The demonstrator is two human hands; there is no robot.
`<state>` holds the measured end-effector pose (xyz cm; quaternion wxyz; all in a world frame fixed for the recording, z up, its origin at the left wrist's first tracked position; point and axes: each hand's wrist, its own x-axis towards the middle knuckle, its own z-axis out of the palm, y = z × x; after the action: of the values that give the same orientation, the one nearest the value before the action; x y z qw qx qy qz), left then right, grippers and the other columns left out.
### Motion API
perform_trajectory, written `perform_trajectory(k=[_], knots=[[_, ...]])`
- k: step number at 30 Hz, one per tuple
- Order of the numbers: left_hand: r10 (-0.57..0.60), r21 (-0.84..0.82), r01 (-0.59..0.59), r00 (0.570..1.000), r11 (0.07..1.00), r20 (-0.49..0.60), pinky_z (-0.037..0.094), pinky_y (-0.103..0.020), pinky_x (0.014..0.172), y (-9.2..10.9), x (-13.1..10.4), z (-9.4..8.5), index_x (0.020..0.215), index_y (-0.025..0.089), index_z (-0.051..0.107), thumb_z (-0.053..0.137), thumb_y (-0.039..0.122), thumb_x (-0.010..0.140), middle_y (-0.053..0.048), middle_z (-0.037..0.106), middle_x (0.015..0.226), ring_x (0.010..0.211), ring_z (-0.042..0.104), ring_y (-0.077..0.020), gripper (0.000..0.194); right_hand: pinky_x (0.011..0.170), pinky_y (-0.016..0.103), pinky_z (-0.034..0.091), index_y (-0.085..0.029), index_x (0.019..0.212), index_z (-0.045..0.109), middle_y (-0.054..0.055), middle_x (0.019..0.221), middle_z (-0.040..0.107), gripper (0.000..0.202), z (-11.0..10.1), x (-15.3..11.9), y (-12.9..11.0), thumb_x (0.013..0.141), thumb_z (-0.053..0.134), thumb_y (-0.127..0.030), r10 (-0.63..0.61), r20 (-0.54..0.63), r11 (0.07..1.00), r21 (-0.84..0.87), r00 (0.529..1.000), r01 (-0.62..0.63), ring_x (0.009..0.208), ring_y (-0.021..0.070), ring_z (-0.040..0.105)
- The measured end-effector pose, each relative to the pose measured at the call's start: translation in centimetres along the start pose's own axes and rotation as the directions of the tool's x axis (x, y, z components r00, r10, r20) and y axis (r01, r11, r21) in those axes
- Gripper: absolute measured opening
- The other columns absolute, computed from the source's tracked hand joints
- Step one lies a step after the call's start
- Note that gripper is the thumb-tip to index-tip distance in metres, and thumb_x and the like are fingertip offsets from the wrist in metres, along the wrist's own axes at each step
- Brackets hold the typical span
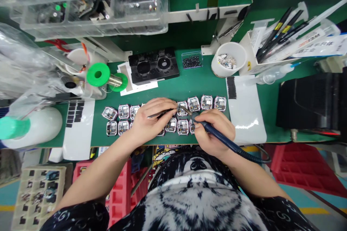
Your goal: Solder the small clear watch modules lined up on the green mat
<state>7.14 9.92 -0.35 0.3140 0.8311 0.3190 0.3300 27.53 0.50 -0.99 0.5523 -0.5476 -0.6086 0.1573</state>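
Two rows of small square watch-like cases with bare circuit boards lie along the front of the green bench. My left hand [154, 119] is closed on a pair of tweezers [159, 113], their tips beside one case [182, 108] in the back row. In my right hand [215, 130] is a soldering iron [207, 126], gripped like a pen. Its metal tip slants over the right side of that same case; whether it touches cannot be seen. My left hand covers some of the cases in both rows, and my right hand partly covers a front-row case [192, 126].
Behind the cases stand a solder spool [99, 74], a black fixture [154, 65], a clear box of tiny screws [192, 60] and a white cup [229, 59]. A white bottle [40, 128] is at left. A black soldering station [309, 101] sits right, its cord [252, 158] hanging near my right arm.
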Motion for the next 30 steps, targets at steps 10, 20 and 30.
perform_trajectory(k=[10,20,30], knots=[[0.069,0.005,-0.069,0.997,0.998,0.023,0.064,-0.039,0.091,-0.04,0.05,-0.06,0.109,0.021,0.072,0.068,0.013,0.095,-0.005,0.078,0.107,0.100,0.074,-0.0179,0.017,0.072,0.032,0.058,-0.021,0.097,0.067,0.000,0.085,0.071,0.023,0.01,-0.04,0.11,0.078,0.068,-0.008,-0.012,0.000,1.000,0.004,1.000,0.012,0.079,0.0154,0.069],[0.096,0.008,-0.096,0.995,0.995,0.036,0.063,-0.039,0.093,-0.31,-0.21,-0.08,0.111,0.021,0.072,0.069,0.011,0.094,-0.006,0.077,0.110,0.103,0.075,-0.0185,0.020,0.072,0.033,0.058,-0.021,0.098,0.067,0.000,0.084,0.070,0.023,0.04,0.01,0.08,0.079,0.068,-0.008,-0.017,0.005,1.000,-0.001,1.000,0.017,0.079,0.0155,0.069],[0.100,0.012,-0.100,0.995,0.995,0.030,0.063,-0.040,0.093,-0.33,-0.20,0.00,0.111,0.021,0.071,0.069,0.011,0.094,-0.006,0.077,0.108,0.103,0.075,-0.0189,0.020,0.072,0.032,0.058,-0.021,0.098,0.067,0.000,0.084,0.070,0.022,-0.01,0.02,0.04,0.079,0.068,-0.010,-0.009,0.017,1.000,-0.006,1.000,0.009,0.078,0.0154,0.068]])
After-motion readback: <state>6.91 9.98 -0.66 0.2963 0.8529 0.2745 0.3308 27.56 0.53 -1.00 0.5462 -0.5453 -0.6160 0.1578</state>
